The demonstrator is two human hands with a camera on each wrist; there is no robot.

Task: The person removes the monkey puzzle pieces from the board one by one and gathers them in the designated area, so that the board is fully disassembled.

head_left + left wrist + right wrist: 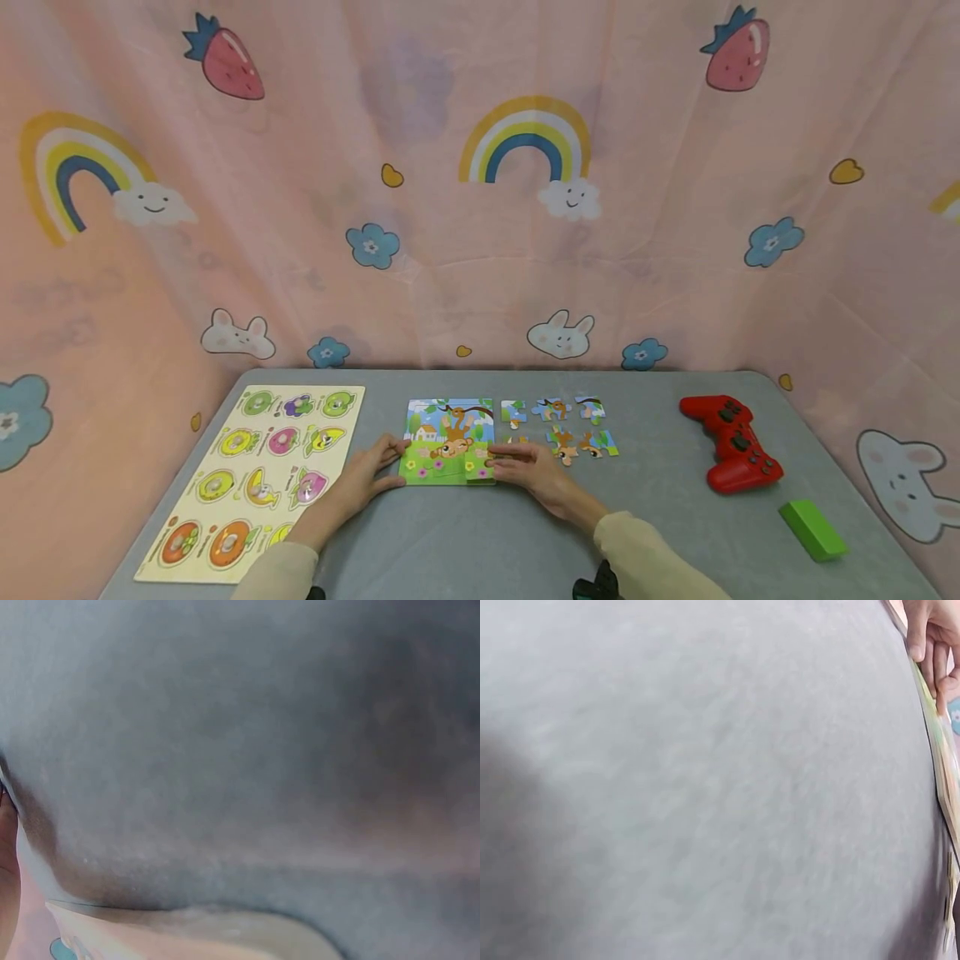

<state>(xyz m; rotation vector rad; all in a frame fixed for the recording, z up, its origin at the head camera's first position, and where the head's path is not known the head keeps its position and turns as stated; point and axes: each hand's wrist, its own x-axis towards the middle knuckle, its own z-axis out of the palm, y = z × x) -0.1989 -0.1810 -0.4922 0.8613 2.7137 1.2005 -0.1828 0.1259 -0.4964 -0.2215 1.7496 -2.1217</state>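
Observation:
A jigsaw puzzle of a hanging monkey [447, 421] lies in its board at the middle of the table. Fingertips and thumb of my left hand [363, 477] touch the board's left edge. My right hand [534, 473] holds a green corner puzzle piece [477, 468] by its right side, at the lower right of the board; its thumb is hidden. That piece sits slightly raised. Just right of the board lie several loose pieces, including a tree piece [513, 412] and a branch piece [591, 408]. Along the right wrist view's edge, my left hand [936, 645] shows again.
On the left lies a cream fruit puzzle board [341, 417], partly under my left forearm. To the right are a red game controller [731, 442] and a green block [813, 530]. A pink printed curtain [480, 275] hangs behind the grey table [660, 500].

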